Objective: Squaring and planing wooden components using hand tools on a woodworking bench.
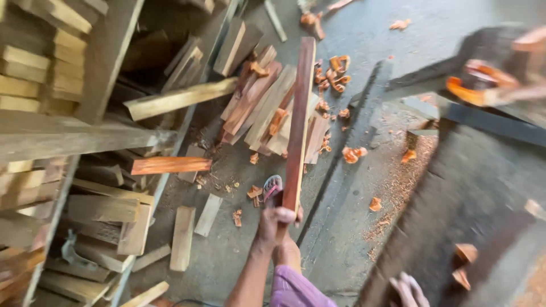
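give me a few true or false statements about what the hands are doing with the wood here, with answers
1. The left hand grips a long reddish wooden strip. True.
2. The strip lies flat on the floor. False: it is held up, its far end pointing away over a pile of short boards.
3. The right hand holds a second strip. False: only its fingers show at the bottom edge, holding nothing visible.
4. Orange wood shavings are scattered on the floor. True.
5. Stacked timber fills the left side. True.
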